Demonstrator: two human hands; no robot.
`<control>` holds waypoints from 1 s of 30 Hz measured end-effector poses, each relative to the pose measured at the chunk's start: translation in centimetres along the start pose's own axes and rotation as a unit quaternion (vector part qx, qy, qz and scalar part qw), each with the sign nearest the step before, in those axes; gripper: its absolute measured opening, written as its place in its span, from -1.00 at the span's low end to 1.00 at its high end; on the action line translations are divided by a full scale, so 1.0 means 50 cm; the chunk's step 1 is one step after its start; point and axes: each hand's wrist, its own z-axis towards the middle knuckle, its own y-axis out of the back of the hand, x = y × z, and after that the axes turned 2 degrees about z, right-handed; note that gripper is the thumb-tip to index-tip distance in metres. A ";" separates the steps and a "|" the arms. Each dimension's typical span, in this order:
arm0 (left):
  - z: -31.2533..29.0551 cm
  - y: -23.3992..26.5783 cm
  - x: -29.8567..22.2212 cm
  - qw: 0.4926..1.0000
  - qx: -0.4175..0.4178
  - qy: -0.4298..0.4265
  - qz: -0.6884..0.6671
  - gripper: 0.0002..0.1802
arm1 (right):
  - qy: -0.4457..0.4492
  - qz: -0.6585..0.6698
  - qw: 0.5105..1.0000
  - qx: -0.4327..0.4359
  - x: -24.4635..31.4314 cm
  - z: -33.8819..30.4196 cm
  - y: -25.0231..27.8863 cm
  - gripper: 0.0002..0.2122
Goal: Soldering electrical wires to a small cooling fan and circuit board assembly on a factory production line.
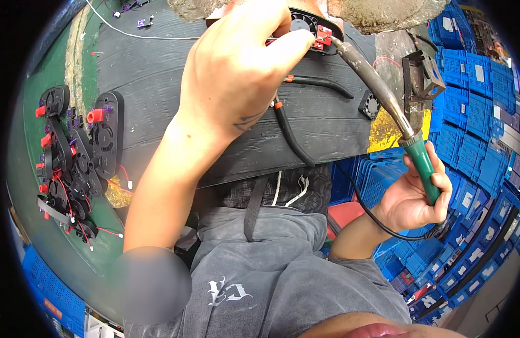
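My right hand (409, 203) grips the green handle of a soldering iron (386, 96), its metal shaft slanting up and left. The tip meets a red part (323, 38) on a black housing with a small fan (302, 22) at the table's far side. Across that housing reaches my left hand (229, 73), thumb and fingers pinched on thin solder wire (158, 38), which trails in from the upper left. A short end shows past the thumb, by the iron's tip. My fingers hide part of the housing. Black-handled pliers (293, 132) lie under my left wrist, their jaws hidden.
Several black housings (106, 135) with red knobs and wires pile up at left. A small loose fan (369, 105) and a metal bracket stand (420, 79) sit at the right. Blue crates (465, 107) are stacked beyond the table. The iron's black cord (361, 200) loops below the edge.
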 end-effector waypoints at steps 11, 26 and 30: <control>0.000 0.002 -0.001 1.000 0.012 0.000 0.004 -0.87 | 0.001 -0.004 1.000 -0.002 -0.005 -0.003 -0.004 -0.63; -0.005 -0.004 0.001 1.000 -0.012 0.005 -0.014 -0.81 | 0.000 0.007 1.000 0.004 -0.005 -0.003 0.002 -0.63; -0.003 -0.004 -0.001 1.000 -0.006 0.015 -0.017 -0.80 | 0.000 0.002 1.000 -0.002 -0.004 -0.003 0.003 -0.63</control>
